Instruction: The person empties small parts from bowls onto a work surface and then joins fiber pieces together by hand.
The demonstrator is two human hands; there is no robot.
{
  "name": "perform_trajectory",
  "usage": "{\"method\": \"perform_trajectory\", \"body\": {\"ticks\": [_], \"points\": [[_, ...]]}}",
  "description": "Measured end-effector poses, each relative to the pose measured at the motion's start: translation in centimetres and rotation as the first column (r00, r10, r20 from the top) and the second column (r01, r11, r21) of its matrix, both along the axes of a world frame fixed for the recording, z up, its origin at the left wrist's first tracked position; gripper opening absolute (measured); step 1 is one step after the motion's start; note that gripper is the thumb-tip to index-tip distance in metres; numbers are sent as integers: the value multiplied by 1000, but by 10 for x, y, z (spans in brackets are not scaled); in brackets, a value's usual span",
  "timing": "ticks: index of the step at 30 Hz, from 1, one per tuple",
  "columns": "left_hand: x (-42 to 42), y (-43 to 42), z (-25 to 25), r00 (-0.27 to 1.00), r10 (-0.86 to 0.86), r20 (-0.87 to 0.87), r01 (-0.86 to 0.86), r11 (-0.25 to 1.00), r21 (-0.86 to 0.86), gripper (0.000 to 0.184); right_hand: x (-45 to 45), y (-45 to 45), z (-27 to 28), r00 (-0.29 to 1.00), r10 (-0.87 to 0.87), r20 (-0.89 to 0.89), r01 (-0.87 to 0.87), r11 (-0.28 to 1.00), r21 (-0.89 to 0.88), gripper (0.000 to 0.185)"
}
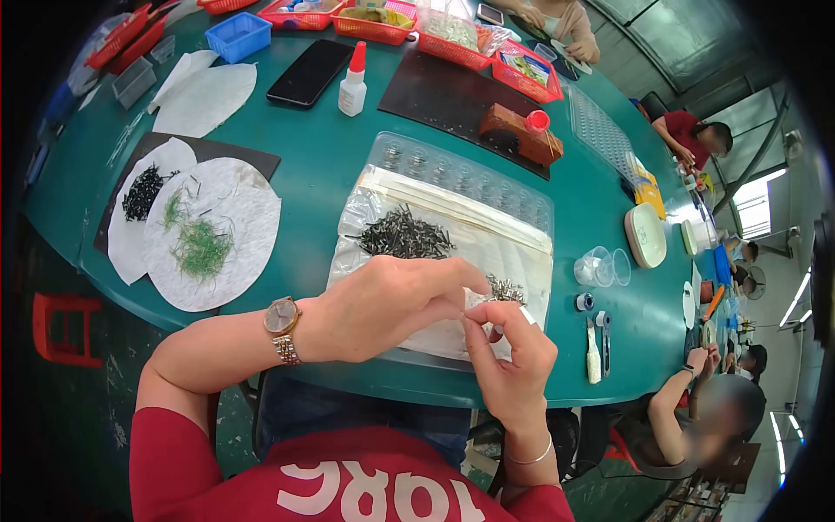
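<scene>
My left hand [383,304], with a watch on its wrist, reaches in from the left, its fingers closed in a pinch. My right hand [513,357] meets it at the fingertips, thumb and forefinger pressed together, with a white wrap on one finger. Whatever sits between the fingertips is too small to make out. Both hands hover over a pale cloth [487,248] on a clear dimpled plastic tray [435,161]. A heap of short black pieces [404,233] lies on the cloth beyond my left hand. Small silvery metal pieces [504,289] lie just beyond my right fingers.
White paper rounds [252,200] at left hold thin green strands [202,250] and black bits [143,193]. A red-capped bottle [352,87], black phone [304,74], brown block [522,135] and red baskets [374,30] stand beyond. Clear cups [600,267] lie right. Other people sit around.
</scene>
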State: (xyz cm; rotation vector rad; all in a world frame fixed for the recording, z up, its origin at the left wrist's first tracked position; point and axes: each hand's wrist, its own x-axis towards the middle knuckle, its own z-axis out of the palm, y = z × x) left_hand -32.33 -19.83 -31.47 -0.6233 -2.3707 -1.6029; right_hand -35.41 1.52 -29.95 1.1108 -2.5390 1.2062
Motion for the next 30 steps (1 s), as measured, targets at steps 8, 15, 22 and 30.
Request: {"method": "perform_trajectory", "body": {"ticks": [8,15,22,30], "points": [[-1,1,0,991,-65,119,51,992,119,39,-2,-1,2,965,2,-263,16,998,68,23],[-1,-2,4,1000,11,-4,-11,1000,14,47,-21,3,24,994,79,-75,-69,989,130,18],[-9,9,-14,817,143,-559,-258,957,-131,56,-122,-43,28,960,100,-263,-57,985,164,8],[2,13,-17,786,-35,-617,-170,947,-271,38,-171,-91,-5,883,182,-433,13,912,410,6]]}}
